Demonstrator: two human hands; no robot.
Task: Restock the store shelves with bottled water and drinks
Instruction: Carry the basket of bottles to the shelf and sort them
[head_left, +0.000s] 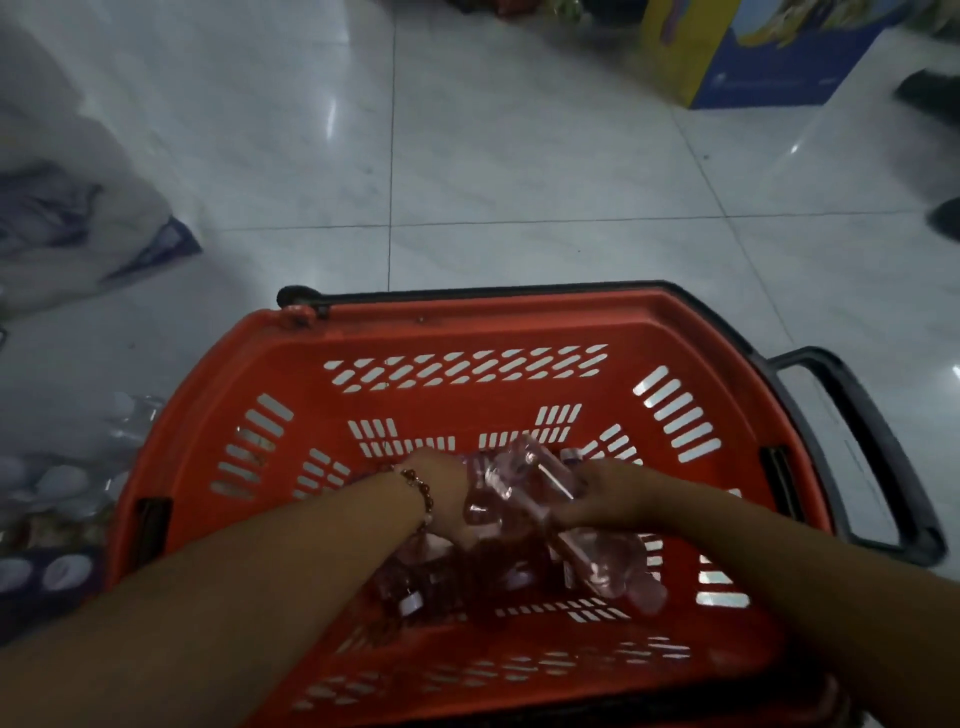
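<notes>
Bottles (519, 488) of clear plastic lie in a heap on the bottom of a red basket (457, 332), and both hands reach down into it from the near side. The left hand (441, 493) wears a beaded bracelet (418, 488) at the wrist; its fingers curl round the left side of the topmost bottle, though motion blur hides exactly how they close. The right hand (602, 493) meets the same bottle from the other side, its fingers (576, 512) wrapped against the plastic, so the bottle sits between the two hands, tilted, with its far end raised toward the back wall of the basket. More bottles lie below and nearer than the fingers, one with a pale cap (413, 603) under the left forearm and another (618, 571) stretching down to the right under the right wrist.

A black handle (852, 441) hangs off the basket's rim, well to the right of the right hand. Beyond the basket is a pale tiled floor (519, 156). Far to the left of the left hand, white bottle caps (62, 480) cluster on the floor, blurred. A yellow and blue box (753, 47) stands well beyond the fingers, at the top right.
</notes>
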